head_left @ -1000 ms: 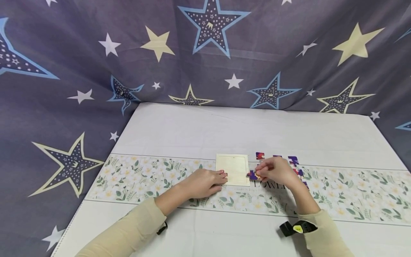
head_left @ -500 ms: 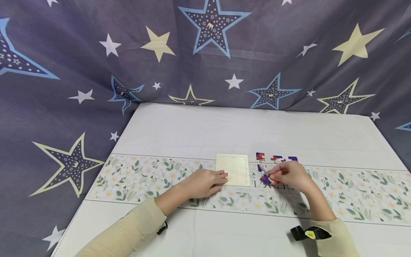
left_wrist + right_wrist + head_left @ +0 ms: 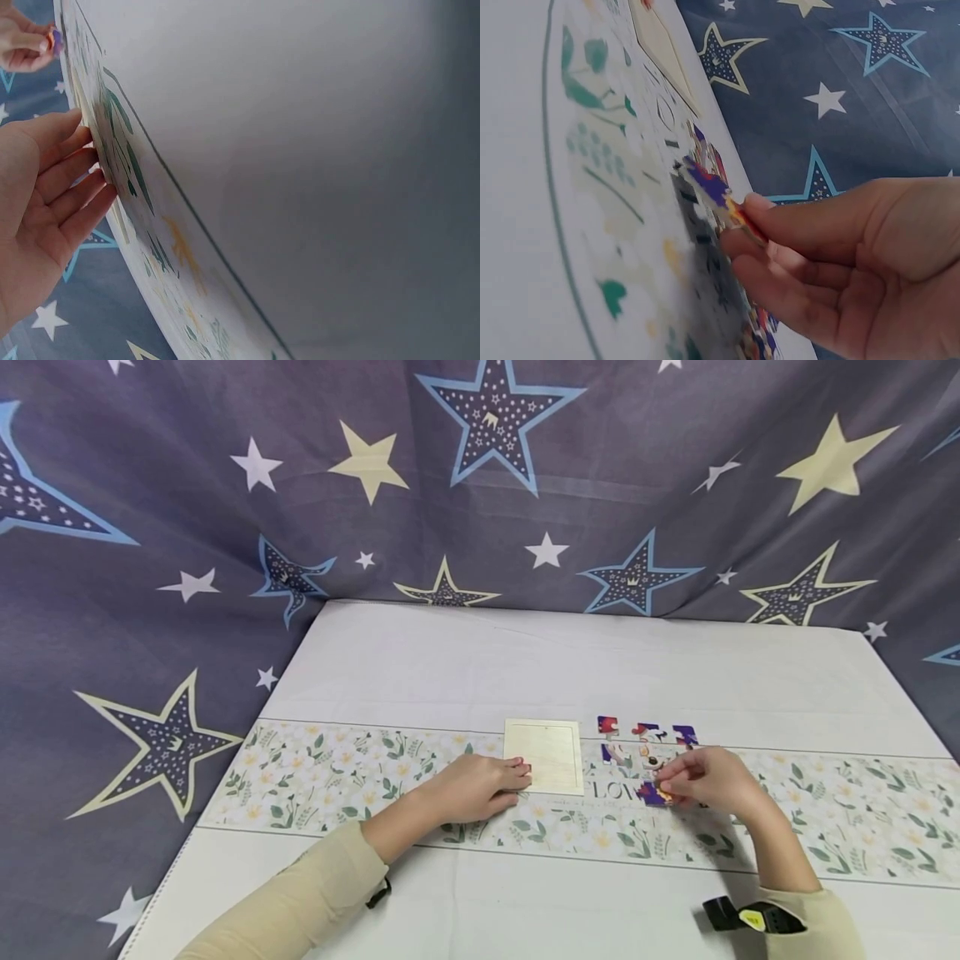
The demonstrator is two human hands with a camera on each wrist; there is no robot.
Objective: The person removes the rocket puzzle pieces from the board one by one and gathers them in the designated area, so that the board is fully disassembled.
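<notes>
In the head view my right hand (image 3: pixel 712 783) pinches a jigsaw piece (image 3: pixel 656 793), purple with red and yellow, between thumb and fingers. The right wrist view has this piece (image 3: pixel 709 184) tilted and raised above the printed table cover. My left hand (image 3: pixel 480 787) lies at the lower left of a pale wooden puzzle tray (image 3: pixel 551 752), fingertips on its edge. Its fingers are relaxed and slightly bent in the left wrist view. Something small and red shows at those fingertips, too small to make out. Several other jigsaw pieces (image 3: pixel 609 724) lie right of the tray, some partly behind my right hand.
A white table cover (image 3: pixel 450 668) has a floral band (image 3: pixel 345 768) across it, with black lettering (image 3: pixel 611 790) under the piece. Behind the table hangs a dark curtain (image 3: pixel 465 527) with stars. My right wrist bears a black strap device (image 3: pixel 772 917).
My right hand has moved right and slightly toward the front, away from the tray, carrying the pinched jigsaw piece. The left hand and the tray have stayed in place.
</notes>
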